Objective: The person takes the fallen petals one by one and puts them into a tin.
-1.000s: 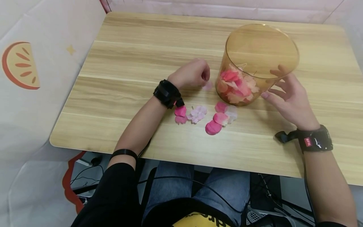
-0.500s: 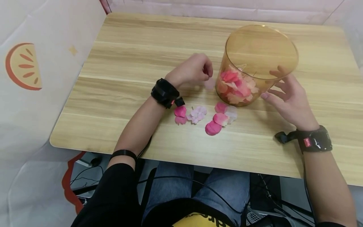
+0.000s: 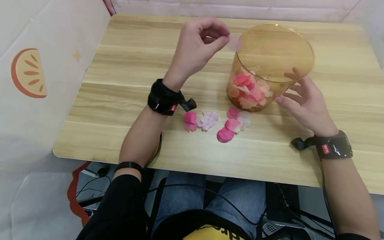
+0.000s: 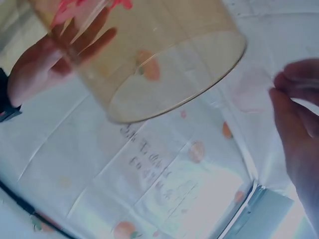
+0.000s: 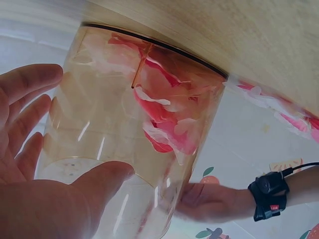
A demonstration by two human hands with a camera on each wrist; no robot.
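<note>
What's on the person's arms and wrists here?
Left hand: bare, with a black wrist-camera strap bearing a small red tag, plus a thin black band above a black sleeve. Right hand: bare, with a matching black red-tagged strap and a thin black cable.

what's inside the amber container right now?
The amber container holds a loose heap of pink, red and pale petals at the bottom, plus a thin stick-like stem. How deep the heap goes, or what lies under it, is covered.
</note>
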